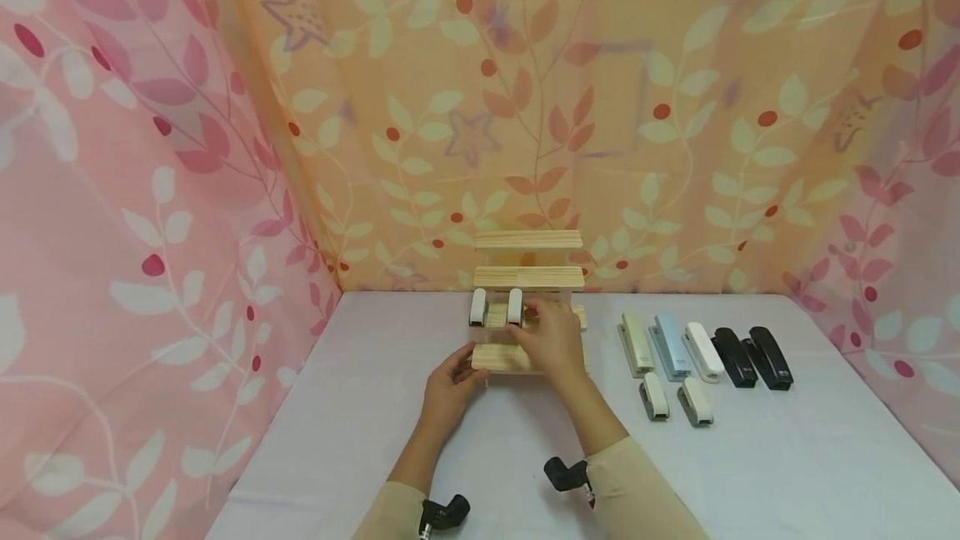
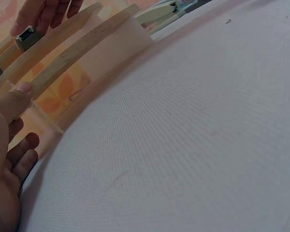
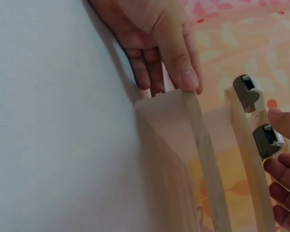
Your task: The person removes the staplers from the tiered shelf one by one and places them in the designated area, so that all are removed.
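Observation:
A tiered wooden rack (image 1: 510, 358) with clear side panels stands at the back middle of the table. My left hand (image 1: 448, 394) grips the left end of its lowest slat, the thumb on the wood and the other fingers by the side panel. Two small white staplers sit on the second slat. The left stapler (image 1: 477, 307) stands alone. The right stapler (image 1: 514, 307) is between the thumb and fingers of my right hand (image 1: 553, 340); both staplers' front ends show in the right wrist view.
To the right lies a row of staplers: a pale green stapler (image 1: 636, 344), a blue stapler (image 1: 671, 347), a white stapler (image 1: 704, 352) and two black staplers (image 1: 769, 357). In front are two small white staplers (image 1: 696, 402). A patterned curtain (image 1: 420, 190) hangs close behind the rack.

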`<state>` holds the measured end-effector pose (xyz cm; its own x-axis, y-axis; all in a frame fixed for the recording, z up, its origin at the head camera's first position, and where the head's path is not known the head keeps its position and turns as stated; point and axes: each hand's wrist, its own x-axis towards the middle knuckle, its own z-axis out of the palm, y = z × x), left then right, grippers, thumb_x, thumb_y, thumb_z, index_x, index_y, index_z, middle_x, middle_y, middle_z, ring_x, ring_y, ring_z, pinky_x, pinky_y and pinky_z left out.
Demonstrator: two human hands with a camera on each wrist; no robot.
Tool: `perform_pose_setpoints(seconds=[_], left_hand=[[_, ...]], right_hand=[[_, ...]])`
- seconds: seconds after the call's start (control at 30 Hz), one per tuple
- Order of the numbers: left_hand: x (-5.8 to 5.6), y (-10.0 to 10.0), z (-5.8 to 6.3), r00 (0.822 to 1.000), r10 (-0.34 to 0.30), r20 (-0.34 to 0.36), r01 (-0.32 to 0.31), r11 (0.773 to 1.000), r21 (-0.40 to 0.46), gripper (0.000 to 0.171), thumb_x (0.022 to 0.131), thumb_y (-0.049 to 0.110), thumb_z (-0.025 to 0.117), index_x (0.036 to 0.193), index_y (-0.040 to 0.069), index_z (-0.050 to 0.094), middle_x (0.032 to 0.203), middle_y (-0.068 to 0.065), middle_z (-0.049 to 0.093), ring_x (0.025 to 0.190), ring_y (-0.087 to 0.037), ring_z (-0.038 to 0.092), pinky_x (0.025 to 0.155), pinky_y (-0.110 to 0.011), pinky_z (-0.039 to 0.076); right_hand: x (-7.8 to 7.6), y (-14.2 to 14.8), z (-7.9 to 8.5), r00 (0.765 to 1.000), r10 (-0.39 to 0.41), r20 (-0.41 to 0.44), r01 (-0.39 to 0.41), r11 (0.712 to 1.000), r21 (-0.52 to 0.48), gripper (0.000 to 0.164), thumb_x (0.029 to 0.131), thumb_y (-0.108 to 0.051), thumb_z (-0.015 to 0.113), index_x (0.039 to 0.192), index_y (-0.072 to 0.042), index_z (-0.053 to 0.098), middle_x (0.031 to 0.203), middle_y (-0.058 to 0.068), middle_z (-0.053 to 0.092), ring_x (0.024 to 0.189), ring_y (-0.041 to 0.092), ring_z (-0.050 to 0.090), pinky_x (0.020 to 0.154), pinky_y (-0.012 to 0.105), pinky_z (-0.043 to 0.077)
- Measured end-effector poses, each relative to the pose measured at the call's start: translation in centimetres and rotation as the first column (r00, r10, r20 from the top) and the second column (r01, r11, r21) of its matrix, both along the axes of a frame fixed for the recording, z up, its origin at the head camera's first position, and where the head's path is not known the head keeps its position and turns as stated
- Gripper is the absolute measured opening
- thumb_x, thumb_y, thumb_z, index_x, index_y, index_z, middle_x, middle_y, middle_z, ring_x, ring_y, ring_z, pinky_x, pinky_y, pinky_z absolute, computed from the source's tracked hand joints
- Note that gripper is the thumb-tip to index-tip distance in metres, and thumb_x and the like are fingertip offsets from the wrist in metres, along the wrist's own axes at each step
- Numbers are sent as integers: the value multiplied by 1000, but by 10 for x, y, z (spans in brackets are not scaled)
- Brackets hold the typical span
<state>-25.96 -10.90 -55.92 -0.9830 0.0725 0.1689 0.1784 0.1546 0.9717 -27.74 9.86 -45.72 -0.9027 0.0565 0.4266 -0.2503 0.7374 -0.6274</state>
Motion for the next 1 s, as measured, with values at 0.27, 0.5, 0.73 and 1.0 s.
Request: perform_pose_setpoints(seconds=[0.27,0.5,0.73,1.0], left_hand=[[-1,1,-1,1000,0,-12,-1,1000,-6,65,90,29,81,148,14,55,128,-14,68,114,-28,69,91,-23,59],[1,1,3,1000,10,-24,-10,1000,-2,66,90,23,81,149,11,54,128,-17,68,115,-32,68,91,-24,59],[1,1,3,1000,12,-22,-12,1000,-15,66,87,32,82,147,16,57,127,-11,69,112,-25,70,90,-23,59],[0,0,1,1000,11,-21,-12,1000,-25,66,88,34,82,147,16,57,127,-11,69,111,-23,70,91,-23,59]], right_hand=[[-2,-7,-8,996,-65,-55,67,997,42,56,75,-45,90,116,-12,74,102,3,77,109,29,61,94,49,40],[-2,-12,-11,989,-94,-117,96,995,7,53,74,-43,92,112,-10,75,98,3,76,105,30,61,95,51,39],[-3,-10,-12,989,-97,-113,98,995,7,46,78,-39,90,110,-10,76,100,5,76,104,31,60,93,51,40],[-3,-3,-12,992,-66,-112,68,998,10,40,79,-34,90,109,-10,78,101,3,78,101,30,60,86,47,42]])
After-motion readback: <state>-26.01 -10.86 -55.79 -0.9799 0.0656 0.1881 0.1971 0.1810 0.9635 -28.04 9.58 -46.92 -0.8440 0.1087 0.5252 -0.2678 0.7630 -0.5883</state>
